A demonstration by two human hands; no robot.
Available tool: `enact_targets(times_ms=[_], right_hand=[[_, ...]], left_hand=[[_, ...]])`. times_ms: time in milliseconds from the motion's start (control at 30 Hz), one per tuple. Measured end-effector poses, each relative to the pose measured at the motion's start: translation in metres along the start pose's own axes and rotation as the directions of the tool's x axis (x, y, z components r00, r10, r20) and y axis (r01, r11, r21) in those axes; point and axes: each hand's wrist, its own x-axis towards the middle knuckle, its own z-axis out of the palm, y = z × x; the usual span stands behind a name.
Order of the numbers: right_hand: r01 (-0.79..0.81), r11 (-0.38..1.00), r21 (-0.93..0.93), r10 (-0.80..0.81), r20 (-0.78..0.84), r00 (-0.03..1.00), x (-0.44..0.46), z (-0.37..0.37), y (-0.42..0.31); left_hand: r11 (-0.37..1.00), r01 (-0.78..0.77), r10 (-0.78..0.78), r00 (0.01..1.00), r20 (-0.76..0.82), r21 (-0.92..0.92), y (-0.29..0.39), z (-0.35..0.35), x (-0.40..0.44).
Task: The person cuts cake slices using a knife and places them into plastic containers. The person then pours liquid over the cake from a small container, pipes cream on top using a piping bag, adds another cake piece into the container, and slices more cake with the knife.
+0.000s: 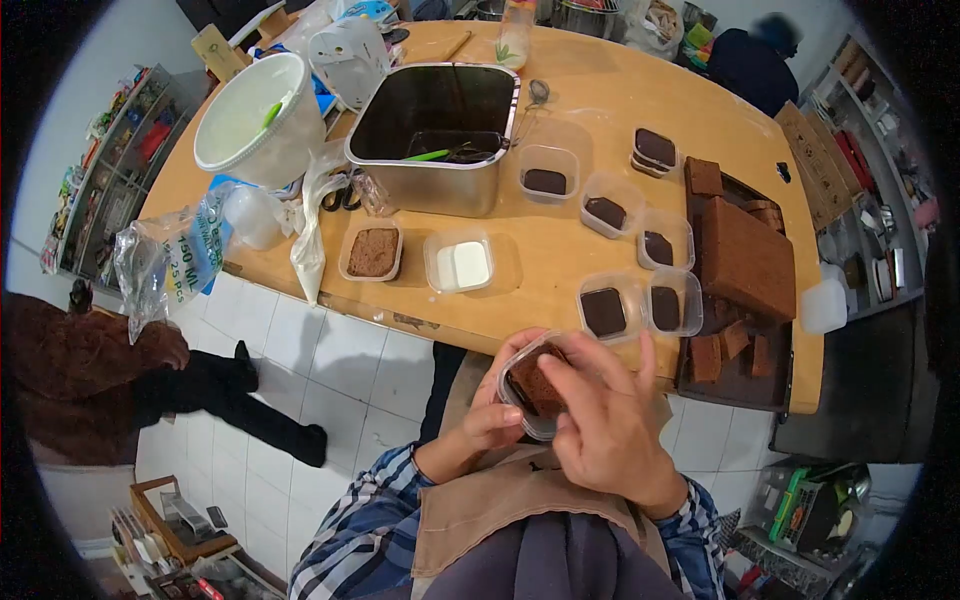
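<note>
My left hand [485, 425] is wrapped round a clear plastic cup [543, 430], tilted above the table's front edge. Inside it lies a piece of chocolate cake [537, 383]. The fingers of my right hand [615, 430] reach into the cup and press on the cake, the thumb near the rim. Just beyond my hands stand cups with a dark chocolate layer, one on the left [604, 312] and one on the right [667, 308]. A cup with cake [373, 252] and a cup with white cream [465, 266] sit farther left.
A dark tray [740, 388] at right holds a large cake slab [747, 258] and cut pieces. A metal tin [440, 190], white bowl [240, 130], piping bag [310, 245] and plastic packaging [170, 255] occupy the left. Other people are at far left [90, 380] and back right [750, 65].
</note>
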Motion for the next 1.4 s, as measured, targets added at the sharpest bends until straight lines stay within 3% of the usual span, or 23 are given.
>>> enact_targets(times_ms=[300,700,800,900,1000,1033,1133,1267,1400], right_hand=[[0.194,0.971,0.141,-0.201,0.042,0.979,0.007,0.015,0.009],[0.234,0.972,-0.038,-0.233,0.013,0.972,0.005,0.022,0.009],[0.172,0.985,0.010,-0.172,-0.021,0.985,0.009,0.007,0.007],[-0.078,0.990,0.118,0.110,-0.297,0.949,0.008,0.004,0.015],[-0.292,0.880,0.376,0.360,-0.124,0.925,0.008,0.011,0.022],[-0.297,0.838,0.458,0.376,-0.091,0.922,0.011,0.013,0.021],[-0.282,0.843,0.459,0.364,-0.099,0.926,0.016,0.032,0.028],[-0.287,0.888,0.360,0.365,-0.172,0.915,0.031,0.048,0.038],[-0.275,0.943,0.188,0.311,-0.201,0.929,0.042,0.063,0.052]], left_hand=[[0.993,0.083,-0.083,0.997,-0.010,0.080,0.006,-0.002,0.000],[0.995,0.082,-0.082,0.997,-0.005,0.064,0.003,-0.006,0.001],[0.997,0.059,-0.058,0.998,-0.027,0.046,0.005,-0.007,0.001],[0.999,0.042,-0.042,0.998,-0.045,-0.008,0.002,-0.017,0.001],[0.999,0.038,-0.035,0.992,-0.117,0.022,0.003,-0.018,0.003],[0.996,0.054,-0.042,0.984,-0.174,0.066,0.004,-0.017,0.005],[0.986,0.077,-0.038,0.968,-0.250,0.147,0.003,-0.024,0.008],[0.947,0.128,-0.015,0.934,-0.358,0.294,0.013,-0.027,0.010],[0.846,0.128,0.122,0.899,-0.420,0.518,0.022,-0.033,0.006]])
